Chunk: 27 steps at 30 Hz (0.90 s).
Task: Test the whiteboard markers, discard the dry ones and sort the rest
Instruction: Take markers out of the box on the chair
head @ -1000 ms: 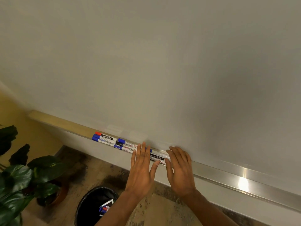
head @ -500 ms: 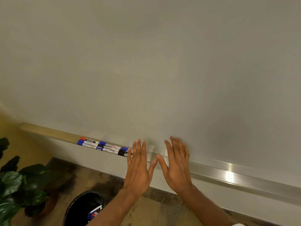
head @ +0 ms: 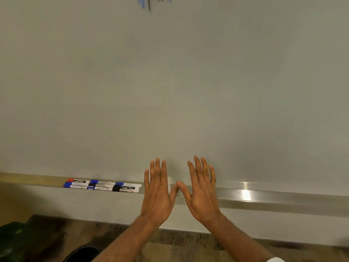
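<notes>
Nearest, bin point(head: 83, 253) sits below-left of hands. Left hand point(head: 157, 193) & right hand point(head: 203, 193): flat, fingers straight, empty, thumbs touching, lifted off markers point(head: 103, 185) vs 1 s ago. Markers lie in tidy rows on tray point(head: 264, 193), just left of left hand. Sorting prob. done.

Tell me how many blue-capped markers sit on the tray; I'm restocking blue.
5 blue-capped markers on the tray: two at the group's left end, one front middle, two in the back row. Bunched tightly, so more may be hidden.
</notes>
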Motion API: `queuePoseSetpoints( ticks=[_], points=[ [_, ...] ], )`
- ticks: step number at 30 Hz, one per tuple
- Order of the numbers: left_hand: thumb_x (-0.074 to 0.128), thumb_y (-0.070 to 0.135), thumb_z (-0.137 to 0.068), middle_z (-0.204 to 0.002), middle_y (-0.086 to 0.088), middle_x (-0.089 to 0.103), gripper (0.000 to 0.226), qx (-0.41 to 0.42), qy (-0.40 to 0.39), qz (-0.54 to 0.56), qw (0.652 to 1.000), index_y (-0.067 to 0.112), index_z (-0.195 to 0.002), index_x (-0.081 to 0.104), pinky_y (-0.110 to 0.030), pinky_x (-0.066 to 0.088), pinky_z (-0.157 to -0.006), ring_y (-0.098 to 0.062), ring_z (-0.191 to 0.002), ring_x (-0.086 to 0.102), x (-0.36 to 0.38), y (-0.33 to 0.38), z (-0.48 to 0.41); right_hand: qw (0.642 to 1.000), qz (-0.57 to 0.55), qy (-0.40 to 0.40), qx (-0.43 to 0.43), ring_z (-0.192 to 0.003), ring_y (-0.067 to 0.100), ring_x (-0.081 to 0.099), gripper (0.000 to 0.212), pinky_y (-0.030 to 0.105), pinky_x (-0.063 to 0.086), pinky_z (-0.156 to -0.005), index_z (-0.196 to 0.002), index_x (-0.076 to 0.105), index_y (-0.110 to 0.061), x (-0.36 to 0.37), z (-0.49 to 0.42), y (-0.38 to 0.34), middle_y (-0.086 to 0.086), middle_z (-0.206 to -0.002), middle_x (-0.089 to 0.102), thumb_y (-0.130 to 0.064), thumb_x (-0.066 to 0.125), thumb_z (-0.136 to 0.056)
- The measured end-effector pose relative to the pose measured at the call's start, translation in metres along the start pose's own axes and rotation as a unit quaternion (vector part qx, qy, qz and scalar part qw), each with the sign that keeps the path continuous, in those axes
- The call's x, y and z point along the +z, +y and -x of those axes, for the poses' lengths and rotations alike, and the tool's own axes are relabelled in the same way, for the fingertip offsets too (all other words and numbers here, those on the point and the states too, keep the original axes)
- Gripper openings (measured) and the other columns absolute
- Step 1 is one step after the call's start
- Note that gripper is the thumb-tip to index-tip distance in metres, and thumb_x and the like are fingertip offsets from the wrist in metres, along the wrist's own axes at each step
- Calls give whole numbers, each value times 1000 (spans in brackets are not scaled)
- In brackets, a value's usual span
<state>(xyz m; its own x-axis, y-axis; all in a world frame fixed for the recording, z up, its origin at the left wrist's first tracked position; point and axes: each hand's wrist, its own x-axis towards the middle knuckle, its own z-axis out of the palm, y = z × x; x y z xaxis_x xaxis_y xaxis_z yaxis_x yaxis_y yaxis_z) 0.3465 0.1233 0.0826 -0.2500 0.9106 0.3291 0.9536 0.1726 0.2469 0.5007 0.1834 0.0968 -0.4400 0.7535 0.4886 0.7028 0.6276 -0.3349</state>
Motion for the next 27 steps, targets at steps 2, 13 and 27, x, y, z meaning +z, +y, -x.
queuePoseSetpoints(
  ticks=[2,13,27],
  points=[
    [13,66,-104,-171,-7,-16,82,30,-3,-1,1000,13,-163,-7,-44,-8,-126,-24,-158,-14,-3,7,-2,1000,16,6,12,-154,27,5,73,54,12,-121,-158,20,-16,-9,6,2,7,-168,7,-63,24,-102],
    [10,73,-100,-171,-5,-15,87,151,-31,61,986,15,-164,-4,-49,0,-127,-24,-158,-13,-7,33,1,982,94,48,155,-155,24,-3,76,53,7,-123,-159,17,-17,-48,57,-7,5,-168,0,-64,29,-100],
    [13,73,-100,-172,-10,-2,89,321,-60,123,937,11,-164,7,-56,11,-127,-26,-159,-7,0,164,33,922,195,116,314,-154,21,-5,78,52,8,-124,-159,16,-18,-142,150,22,4,-168,0,-65,31,-99]
  ],
)
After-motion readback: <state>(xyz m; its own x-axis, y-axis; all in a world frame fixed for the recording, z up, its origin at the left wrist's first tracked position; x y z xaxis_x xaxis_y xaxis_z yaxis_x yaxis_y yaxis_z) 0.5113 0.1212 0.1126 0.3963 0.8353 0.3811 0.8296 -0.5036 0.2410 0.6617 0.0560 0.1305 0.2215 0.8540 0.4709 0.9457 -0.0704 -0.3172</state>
